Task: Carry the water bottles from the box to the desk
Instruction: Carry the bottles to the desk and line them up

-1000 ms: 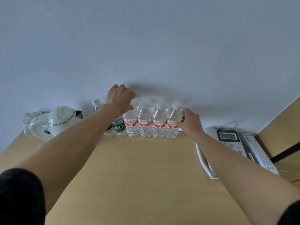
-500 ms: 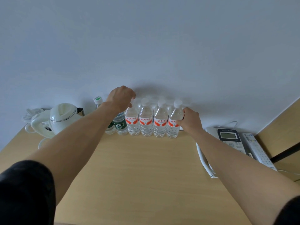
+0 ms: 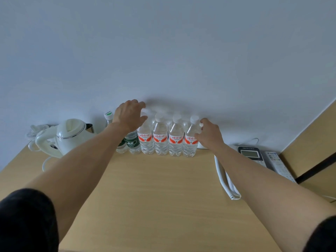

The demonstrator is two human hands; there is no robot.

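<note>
Squaring the red-labelled bottles (image 3: pixel 160 139) along the desk's (image 3: pixel 154 197) back edge goes best gently: left hand (image 3: pixel 128 116) loosely curled over the leftmost cap, right hand (image 3: pixel 209 133) gripping the rightmost bottle (image 3: pixel 190 142).

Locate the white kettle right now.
The white kettle stands at the desk's far left by the wall, left of the bottle row.

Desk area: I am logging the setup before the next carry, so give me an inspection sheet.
Surface: wooden desk, bare in front.
Job's things: red-label water bottles upright in a row at the wall; box not in view.
Clutter: green-label bottles, white kettle, telephone.
Hands: left hand over the leftmost red-label bottle; right hand grips the rightmost.
Cables: kettle cord, white phone cord.
Surroundings: plain white wall.
</note>
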